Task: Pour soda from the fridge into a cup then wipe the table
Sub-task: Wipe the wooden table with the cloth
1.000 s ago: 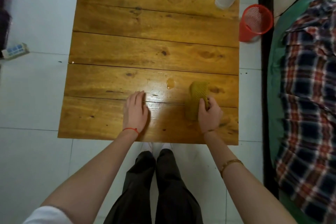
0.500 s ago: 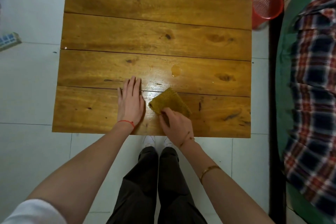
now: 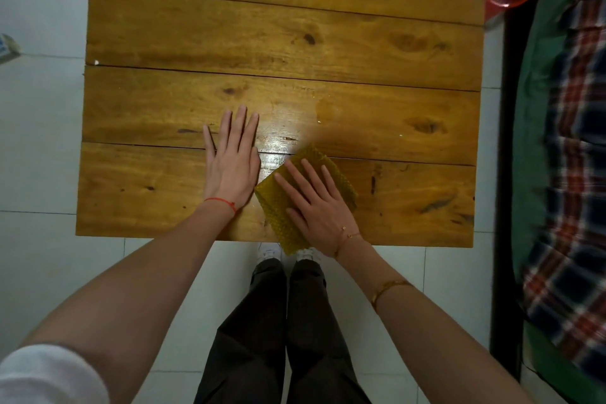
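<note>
— Table (image 3: 295,26) first: what's it like?
— Wooden planks, shiny wet patch near the front edge, on a white tiled floor.
— And on it?
— Yellow cloth (image 3: 305,203) at the near edge, one corner hanging over. Right hand (image 3: 314,203) lies flat on it, fingers spread, pinching nothing.
— The other?
— Left hand (image 3: 232,164) flat on the bare wood just beside the cloth, fingers extended.
— Anything smaller?
— Red thread on the left wrist.

right hand (image 3: 316,203) flat on cloth (image 3: 305,200), table (image 3: 262,26)
</note>
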A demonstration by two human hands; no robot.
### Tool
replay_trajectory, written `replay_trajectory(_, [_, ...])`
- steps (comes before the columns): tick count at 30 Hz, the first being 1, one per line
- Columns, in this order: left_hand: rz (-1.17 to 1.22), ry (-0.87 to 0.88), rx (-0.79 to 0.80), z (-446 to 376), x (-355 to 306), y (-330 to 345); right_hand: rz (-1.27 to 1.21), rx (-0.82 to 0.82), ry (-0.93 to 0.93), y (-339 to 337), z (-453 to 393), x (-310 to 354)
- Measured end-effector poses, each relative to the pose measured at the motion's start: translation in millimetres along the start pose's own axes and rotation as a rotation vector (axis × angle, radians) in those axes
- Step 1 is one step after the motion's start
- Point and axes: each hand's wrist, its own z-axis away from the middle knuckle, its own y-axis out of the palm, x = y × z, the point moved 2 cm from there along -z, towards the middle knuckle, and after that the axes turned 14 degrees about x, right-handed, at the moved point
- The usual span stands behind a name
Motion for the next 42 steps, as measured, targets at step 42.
replay_trajectory(42, [0.069, -0.089, -0.035, -54, 2, -21, -0.346, -0.301, 1.021, -45, -15, -145])
